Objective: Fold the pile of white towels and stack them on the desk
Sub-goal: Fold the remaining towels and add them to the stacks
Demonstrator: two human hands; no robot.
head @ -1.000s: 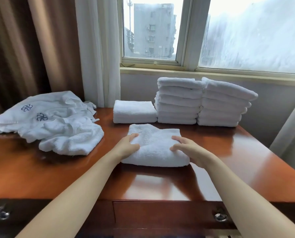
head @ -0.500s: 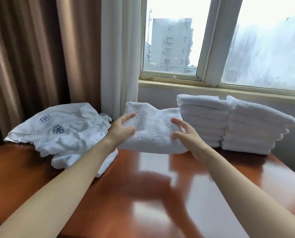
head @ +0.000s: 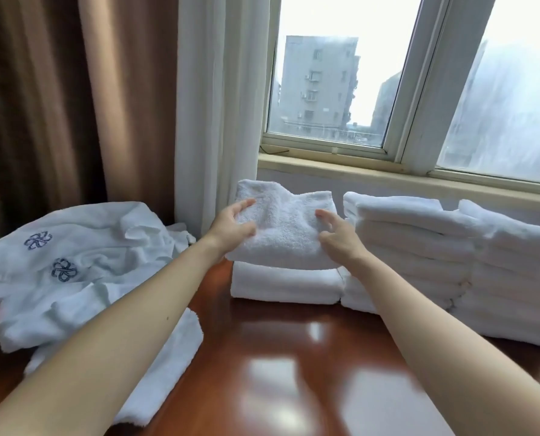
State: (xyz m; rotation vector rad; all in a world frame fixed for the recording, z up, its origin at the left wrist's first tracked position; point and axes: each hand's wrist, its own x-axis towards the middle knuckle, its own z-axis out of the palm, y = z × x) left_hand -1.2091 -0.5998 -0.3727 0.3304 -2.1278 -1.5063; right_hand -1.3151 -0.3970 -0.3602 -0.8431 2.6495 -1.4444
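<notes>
The left hand (head: 231,226) and right hand (head: 339,239) are gripping the towel (head: 286,225) by its sides over the base towel (head: 284,283); releasing off-centre is likely risking a slide or unfolding.

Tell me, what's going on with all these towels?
A person is stacking towels on a desk. The left hand and right hand hold a folded towel right over a lower towel, seemingly about to set it down. Two taller stacks stand on the right; an unfolded pile lies left.
</notes>
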